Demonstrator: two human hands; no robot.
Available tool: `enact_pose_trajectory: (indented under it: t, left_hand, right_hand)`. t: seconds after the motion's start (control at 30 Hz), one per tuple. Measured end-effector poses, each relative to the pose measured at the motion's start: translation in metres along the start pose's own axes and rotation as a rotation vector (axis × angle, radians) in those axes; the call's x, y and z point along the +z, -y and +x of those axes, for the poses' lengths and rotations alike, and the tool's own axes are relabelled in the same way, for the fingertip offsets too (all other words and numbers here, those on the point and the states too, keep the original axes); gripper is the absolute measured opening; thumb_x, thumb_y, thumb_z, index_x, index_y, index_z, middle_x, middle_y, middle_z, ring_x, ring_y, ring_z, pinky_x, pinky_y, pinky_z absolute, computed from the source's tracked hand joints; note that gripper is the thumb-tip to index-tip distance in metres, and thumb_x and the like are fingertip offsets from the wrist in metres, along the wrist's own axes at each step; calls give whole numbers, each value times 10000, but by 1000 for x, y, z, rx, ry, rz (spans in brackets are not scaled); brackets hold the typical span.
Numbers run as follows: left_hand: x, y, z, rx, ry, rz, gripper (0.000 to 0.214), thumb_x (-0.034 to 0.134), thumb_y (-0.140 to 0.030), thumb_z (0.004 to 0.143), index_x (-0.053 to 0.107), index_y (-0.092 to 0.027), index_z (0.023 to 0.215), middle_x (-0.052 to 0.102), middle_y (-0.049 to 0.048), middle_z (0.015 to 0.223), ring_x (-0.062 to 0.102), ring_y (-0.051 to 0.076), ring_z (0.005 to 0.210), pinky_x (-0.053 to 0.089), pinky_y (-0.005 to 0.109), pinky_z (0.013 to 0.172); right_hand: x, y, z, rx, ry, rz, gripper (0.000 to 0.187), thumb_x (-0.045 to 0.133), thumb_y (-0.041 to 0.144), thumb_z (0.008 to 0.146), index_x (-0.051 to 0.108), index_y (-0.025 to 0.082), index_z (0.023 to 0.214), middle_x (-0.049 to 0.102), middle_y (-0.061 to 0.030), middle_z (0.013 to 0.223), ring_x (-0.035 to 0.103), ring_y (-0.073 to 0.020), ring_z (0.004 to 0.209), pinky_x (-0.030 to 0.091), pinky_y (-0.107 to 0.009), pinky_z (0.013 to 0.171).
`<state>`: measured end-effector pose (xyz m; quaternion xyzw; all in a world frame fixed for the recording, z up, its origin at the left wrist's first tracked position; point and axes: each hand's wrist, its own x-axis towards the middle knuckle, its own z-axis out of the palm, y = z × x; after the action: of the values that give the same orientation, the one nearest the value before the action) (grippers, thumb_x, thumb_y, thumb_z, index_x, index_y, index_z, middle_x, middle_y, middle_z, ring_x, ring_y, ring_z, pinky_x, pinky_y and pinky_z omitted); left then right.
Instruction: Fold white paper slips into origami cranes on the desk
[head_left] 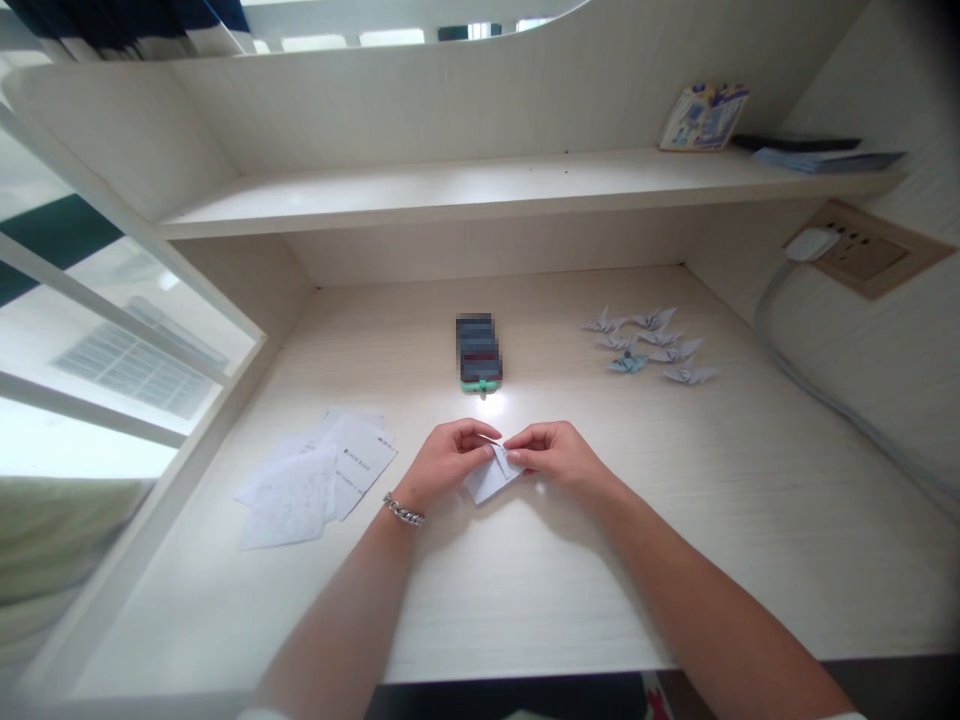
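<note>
A small folded piece of white paper [495,482] is held just above or on the desk, in front of me. My left hand [455,458], with a chain bracelet [403,510] at the wrist, pinches its upper left edge between thumb and fingers. On the other side my right hand [553,452] pinches the upper right edge. Both sets of fingertips nearly meet at the top of the fold, partly hiding it. Beyond the hands lies a phone [479,350] with a green edge, its screen blurred out.
Several folded paper cranes [666,340], one of them bluish [628,363], sit at the back right. Loose paper sheets [300,485] overlap on the left. A shelf [450,193] spans the back. A cable [825,405] runs from a wall socket [870,250] down the right side.
</note>
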<state>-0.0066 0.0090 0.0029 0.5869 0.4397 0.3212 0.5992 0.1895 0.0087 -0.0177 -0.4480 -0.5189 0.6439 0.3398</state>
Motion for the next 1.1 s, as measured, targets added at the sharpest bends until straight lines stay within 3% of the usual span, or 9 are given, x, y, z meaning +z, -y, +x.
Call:
enact_pose_trajectory:
  t: [0.6,0.93,1.1]
  left_hand:
    - [3,-1,-1,45,-47,29,182,642,-213,718,628,-122,875,686,95,858,646,178,788,505,282,707]
    - [0,-5,-1,46,-31,-26,203,573,-155,758,609,-130,957,677,93,910,631,167,848,489,265,723]
    - [1,-8,-3,23,-8,33,234,598,-247,760,625,-140,966,679,90,907,629,171,805,486,267,678]
  right_hand:
    - [-1,3,-2,-6,58,-23,256,722,277,608,709,145,826,692,-62,753,615,-165,655,474,-277,593]
    - [-1,6,-3,-5,39,-37,292,726,293,601,702,131,844,693,-75,761,608,-159,639,466,-274,584]
    - [-1,4,-3,-25,30,-73,263,713,285,618,702,136,835,689,-69,734,601,-161,631,453,-274,581]
